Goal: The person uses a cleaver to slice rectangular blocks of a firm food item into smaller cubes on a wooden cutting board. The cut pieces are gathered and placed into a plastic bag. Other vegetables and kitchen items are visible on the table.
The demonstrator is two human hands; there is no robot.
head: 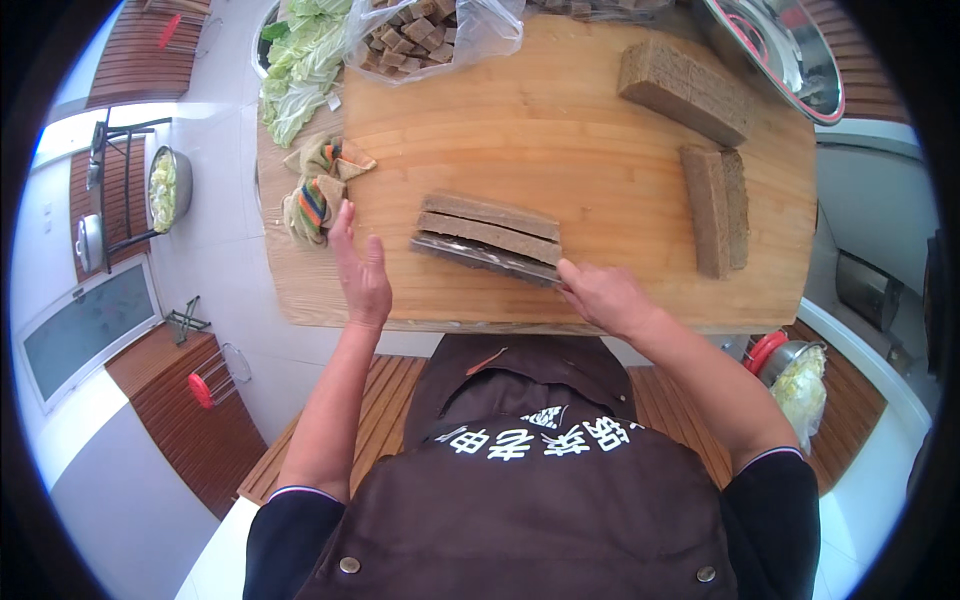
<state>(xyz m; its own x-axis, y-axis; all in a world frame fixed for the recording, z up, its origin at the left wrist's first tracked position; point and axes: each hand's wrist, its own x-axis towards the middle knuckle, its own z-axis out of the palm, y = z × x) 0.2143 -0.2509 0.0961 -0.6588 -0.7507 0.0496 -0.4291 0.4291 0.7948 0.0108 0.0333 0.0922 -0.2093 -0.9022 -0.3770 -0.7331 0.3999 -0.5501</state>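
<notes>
My right hand [606,298] grips the handle end of a wide-bladed knife [487,259], probably a cleaver. Its blade lies along the near side of a brown-grey food block [491,223] cut lengthwise, with a dark gap between the long pieces. My left hand [361,274] is raised above the left part of the wooden cutting board [525,127], fingers apart and nothing in it. Beside its fingertips lies a crumpled striped cloth [311,210]. On the right of the board sit a long uncut block [682,90] and two long slabs [712,210] side by side.
A plastic bag of brown cubes [412,37] stands at the far edge, with cabbage leaves [304,67] to its left. A steel basin [787,52] overhangs the far right corner. On the floor are a bowl of cabbage [169,187] and a red-topped stool [201,390].
</notes>
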